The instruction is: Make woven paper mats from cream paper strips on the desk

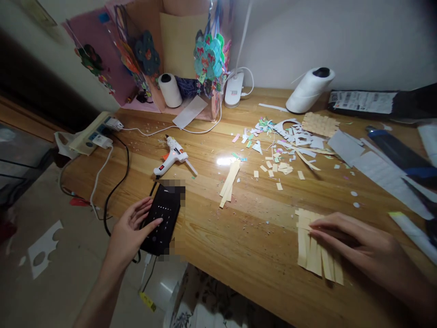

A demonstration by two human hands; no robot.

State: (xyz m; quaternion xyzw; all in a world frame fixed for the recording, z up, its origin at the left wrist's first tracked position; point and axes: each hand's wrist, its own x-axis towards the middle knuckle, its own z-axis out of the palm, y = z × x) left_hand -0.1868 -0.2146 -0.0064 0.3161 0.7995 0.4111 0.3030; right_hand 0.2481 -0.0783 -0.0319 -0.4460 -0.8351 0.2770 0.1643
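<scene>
My left hand (pixel 131 228) is at the table's front left edge, its fingers curled at the side of a black phone (pixel 165 234) and its thumb on the lit keypad screen. Part of the phone's outline is blurred into blocks. At the right, my right hand (pixel 362 246) pinches a partly woven piece of cream paper strips (pixel 309 253) between thumb and fingertips, low over the tabletop. Its upper end is interlaced, while the lower strips hang loose. Between the hands lie a few more cream paper strips (pixel 230 182).
Behind the phone lies a white glue gun (pixel 174 155). A power strip (pixel 92 132) with cables sits on the left edge. Paper scraps (pixel 280 166), a finished woven square (pixel 321 124), a thread cone (pixel 309 91) and a blue-handled cutter (pixel 396 148) occupy the back and right.
</scene>
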